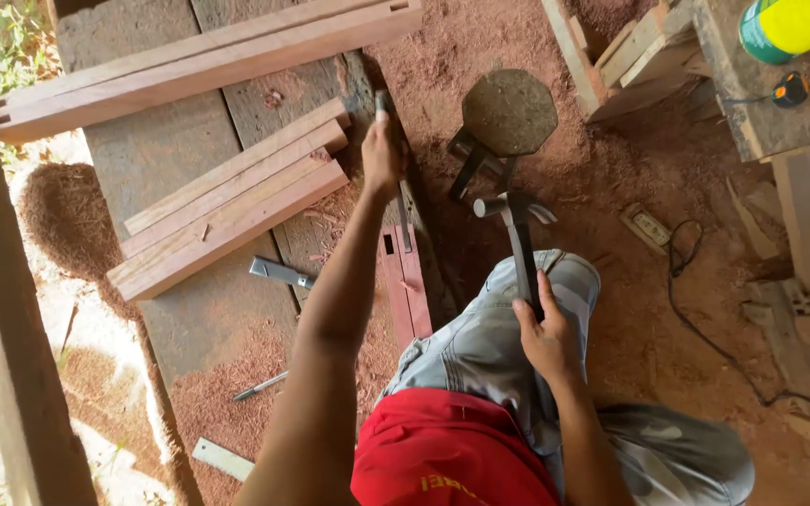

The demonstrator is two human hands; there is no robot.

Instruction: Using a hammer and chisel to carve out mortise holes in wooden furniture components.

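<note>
A: Plainly, in the head view, the risk sits at the left hand (383, 155). It is wrapped around a chisel (403, 201) stood on a reddish board (405, 286) that carries a small dark slot near its upper end. The knuckles lie close under the chisel's top, so a hammer (517, 211) blow that lands off-centre would, in my judgement, catch the fingers.

B: What would cause that?

A: The right hand (546, 333) is closed on the hammer's dark handle low down, far from the head. That grip gives swing but less aim. The head hangs well apart from the chisel top, over the knee (555, 272), so the stroke would have some way to travel.

B: Anything else?

A: The board looks unclamped, though I cannot tell for sure. It could skid on the sawdust, and then the chisel might jump out of the cut and tear the wood.

B: And the pose?

A: The left arm reaches forward, nearly straight, hand fisted on the chisel. The right forearm is bent close to the body, wrist cocked, hammer upright with its face turned left.

B: What lies around?

A: A second chisel (280, 273) lies on the planks just left of the board, beside stacked timbers (227, 201). A stool (508, 112) stands beyond the hammer. A tape measure (789, 89) rests on the table (771, 131) at upper right.
</note>
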